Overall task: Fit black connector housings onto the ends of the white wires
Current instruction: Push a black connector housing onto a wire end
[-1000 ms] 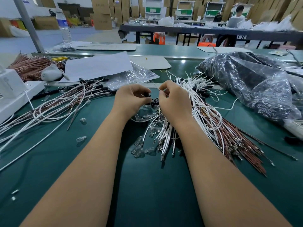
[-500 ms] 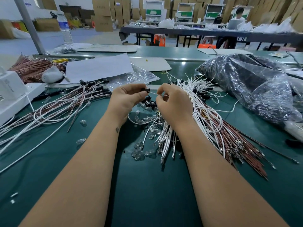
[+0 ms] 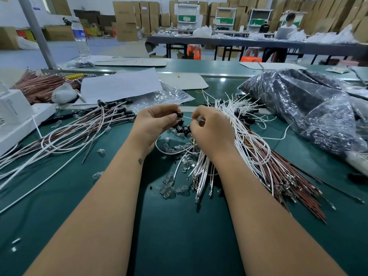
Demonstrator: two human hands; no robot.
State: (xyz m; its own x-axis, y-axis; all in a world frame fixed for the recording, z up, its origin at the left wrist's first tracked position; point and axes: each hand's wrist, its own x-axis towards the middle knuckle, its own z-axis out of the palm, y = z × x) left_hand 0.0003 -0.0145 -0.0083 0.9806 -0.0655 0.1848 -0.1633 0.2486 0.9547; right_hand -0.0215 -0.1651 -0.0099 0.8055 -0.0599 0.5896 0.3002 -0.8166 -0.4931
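Observation:
My left hand (image 3: 154, 124) pinches a small black connector housing (image 3: 179, 114) between thumb and fingers. My right hand (image 3: 213, 129) grips a white wire (image 3: 188, 117) whose end runs into that housing; a short stretch of wire shows between the two hands. Several loose black housings (image 3: 184, 128) lie on the green mat just below my fingers. A big bundle of white and brown wires (image 3: 249, 152) fans out under and to the right of my right hand. Finished wires with black housings (image 3: 111, 112) lie in a pile on the left.
Small clear bulbs (image 3: 169, 188) are scattered between my forearms. A large plastic bag of black parts (image 3: 310, 108) fills the right side. A white box (image 3: 14, 116), paper sheets (image 3: 119, 86) and brown wires (image 3: 41, 86) sit at the left. A water bottle (image 3: 80, 39) stands at the back.
Both hands have lifted slightly off the wire pile and drawn apart, exposing the white wire between them with the black housing at its left end.

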